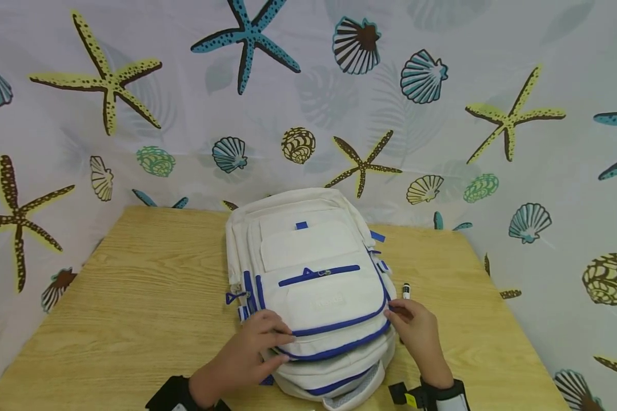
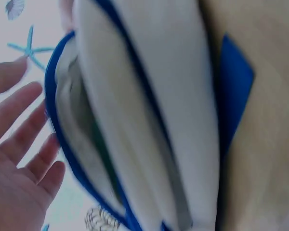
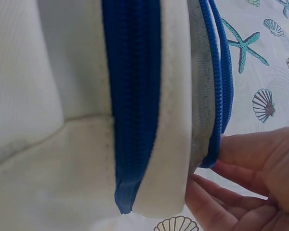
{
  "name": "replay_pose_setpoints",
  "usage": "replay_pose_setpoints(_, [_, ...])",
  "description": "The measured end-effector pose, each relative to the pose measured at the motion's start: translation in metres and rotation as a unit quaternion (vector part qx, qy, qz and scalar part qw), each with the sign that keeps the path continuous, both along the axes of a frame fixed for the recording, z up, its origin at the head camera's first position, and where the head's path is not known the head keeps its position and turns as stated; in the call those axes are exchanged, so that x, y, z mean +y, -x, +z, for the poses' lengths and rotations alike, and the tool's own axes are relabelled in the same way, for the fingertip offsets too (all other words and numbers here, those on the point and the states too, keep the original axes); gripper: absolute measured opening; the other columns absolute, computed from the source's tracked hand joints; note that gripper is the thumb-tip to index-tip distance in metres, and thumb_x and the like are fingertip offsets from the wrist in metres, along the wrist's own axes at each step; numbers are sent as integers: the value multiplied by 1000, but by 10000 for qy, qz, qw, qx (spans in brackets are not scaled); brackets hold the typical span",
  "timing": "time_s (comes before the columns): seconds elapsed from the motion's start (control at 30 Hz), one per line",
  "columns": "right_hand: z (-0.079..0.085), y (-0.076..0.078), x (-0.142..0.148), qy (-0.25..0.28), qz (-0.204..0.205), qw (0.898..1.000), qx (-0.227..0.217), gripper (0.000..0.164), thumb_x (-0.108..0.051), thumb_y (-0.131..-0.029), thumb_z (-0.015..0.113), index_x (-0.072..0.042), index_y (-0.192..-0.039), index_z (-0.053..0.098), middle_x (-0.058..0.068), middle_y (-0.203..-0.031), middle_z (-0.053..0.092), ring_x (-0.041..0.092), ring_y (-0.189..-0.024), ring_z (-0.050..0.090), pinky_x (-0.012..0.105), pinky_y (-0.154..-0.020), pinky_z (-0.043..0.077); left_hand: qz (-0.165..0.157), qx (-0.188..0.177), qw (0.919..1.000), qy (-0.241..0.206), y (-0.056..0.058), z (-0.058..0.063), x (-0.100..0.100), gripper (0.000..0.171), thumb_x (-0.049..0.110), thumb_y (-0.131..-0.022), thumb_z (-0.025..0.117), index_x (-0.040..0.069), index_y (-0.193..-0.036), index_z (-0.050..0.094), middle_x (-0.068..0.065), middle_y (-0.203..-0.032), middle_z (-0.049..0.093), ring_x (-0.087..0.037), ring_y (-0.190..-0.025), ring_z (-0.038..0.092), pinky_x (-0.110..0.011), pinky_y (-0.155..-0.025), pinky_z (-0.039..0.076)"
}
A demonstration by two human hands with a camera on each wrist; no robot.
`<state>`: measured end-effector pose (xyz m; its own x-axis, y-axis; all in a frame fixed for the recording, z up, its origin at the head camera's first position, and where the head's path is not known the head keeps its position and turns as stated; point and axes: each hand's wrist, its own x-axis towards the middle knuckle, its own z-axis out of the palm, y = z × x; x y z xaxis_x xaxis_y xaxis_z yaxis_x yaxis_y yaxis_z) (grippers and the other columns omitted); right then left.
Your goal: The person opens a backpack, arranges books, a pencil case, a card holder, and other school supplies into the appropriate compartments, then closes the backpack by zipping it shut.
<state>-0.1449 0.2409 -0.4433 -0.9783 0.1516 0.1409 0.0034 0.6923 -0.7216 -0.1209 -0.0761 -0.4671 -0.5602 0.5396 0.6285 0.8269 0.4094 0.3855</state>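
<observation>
Fingers (image 2: 17,106) of the left hand (image 1: 247,354) are extended and slightly apart, next to the blue-edged opening at the near left side of a white backpack (image 1: 308,245); whether the fingertips bear on the edge cannot be told. Right hand (image 1: 415,326): thumb and forefinger are clamped on the blue zip edge (image 3: 214,144) at the bag's right side.

The backpack rests front up near the middle of a wooden table (image 1: 169,274), with its far end close to a cloth (image 1: 288,108) printed with starfish and shells. A front pocket stands partly open along its curved edge; its interior is blurred, with a dark green patch of unidentified content.

Obstructions: the left hand covers part of the pocket's near left edge. A pen (image 1: 406,291), black and white, lies beside the bag just beyond the right hand, which hides part of it. A blue zip pull (image 1: 235,297) projects from the bag's left side. A padded loop (image 1: 357,393) extends from the near end. Black bands (image 1: 444,393) encircle both wrists.
</observation>
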Motion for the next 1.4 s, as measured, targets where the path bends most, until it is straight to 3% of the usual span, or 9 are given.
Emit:
replay_pose_setpoints(0.13, [0, -1, 1, 115, -60, 9999, 49, 20, -2, -75, 68, 4, -94, 64, 19, -97, 63, 29, -87, 63, 30, -73, 52, 1238, -447, 9913, -27, 7, 6, -18, 25, 10, -73, 71, 9, -98, 68, 1, -97, 58, -16, -95, 50, -36, -81, 43])
replay_pose_setpoints(0.23, [1, -2, 1, 175, -72, 9998, 74, 20, -2, -75, 69, 4, -93, 64, 19, -97, 63, 29, -87, 63, 29, -73, 52, 2050, -1218, 9711, 111, 14, 8, -32, 29, 8, -74, 70, 5, -102, 65, -6, -100, 58, -24, -98, 51, -40, -82, 44])
replay_pose_setpoints(0.3, [1, -2, 2, 133, -92, 9998, 97, 19, -2, -75, 69, 4, -93, 64, 19, -96, 63, 28, -86, 63, 29, -72, 52, 2284, -1661, 9591, 194, 19, 7, -39, 28, 7, -77, 68, 3, -104, 64, -11, -102, 58, -29, -100, 51, -44, -83, 43])
replay_pose_setpoints(0.4, [1, -2, 2, 6, -112, 9998, 163, 19, -4, -75, 69, 3, -93, 65, 18, -95, 64, 27, -84, 63, 29, -71, 53, 2304, -1966, 9524, 352, 29, 5, -48, 29, 8, -80, 64, 1, -107, 61, -15, -105, 56, -33, -100, 52, -48, -83, 42])
replay_pose_setpoints(0.63, [-3, -3, 4, -97, -183, 9993, 307, 17, -5, -76, 69, 2, -91, 66, 16, -91, 66, 23, -79, 64, 26, -67, 53, 1954, -2265, 9520, 648, 43, -1, -50, 38, 3, -77, 65, -11, -111, 56, -24, -110, 51, -39, -103, 49, -48, -86, 42])
replay_pose_setpoints(0.87, [-4, -2, 5, -67, -238, 9992, 306, 16, -4, -76, 68, 3, -91, 66, 17, -92, 66, 23, -79, 64, 25, -67, 52, 2053, -2659, 9369, 966, 50, -5, -44, 44, -5, -78, 58, -16, -119, 46, -29, -114, 47, -42, -108, 46, -48, -90, 40])
replay_pose_setpoints(1.0, [-5, -3, 4, 41, -247, 9994, 256, 16, -4, -77, 68, 3, -91, 66, 17, -93, 65, 24, -80, 64, 25, -68, 52, 2181, -2746, 9317, 946, 56, -9, -43, 22, 1, -83, 57, -6, -103, 55, -11, -86, 54, -24, -85, 54, -36, -72, 46])
replay_pose_setpoints(1.2, [-8, -4, 4, -47, -255, 9992, 298, 16, -4, -77, 68, 2, -91, 66, 17, -93, 65, 25, -81, 64, 26, -68, 52, 2549, -2964, 9145, 1044, 59, -12, -43, 6, 8, -84, 59, 4, -88, 60, 3, -65, 46, -10, -60, 44, -24, -52, 37])
replay_pose_setpoints(1.4, [-8, -3, 4, -241, -294, 9986, 375, 15, -5, -76, 68, 2, -90, 66, 16, -91, 65, 26, -81, 63, 28, -68, 53, 2655, -2756, 9191, 938, 57, -8, -42, 9, 9, -83, 61, 9, -74, 60, 3, -62, 48, -9, -56, 42, -23, -49, 33])
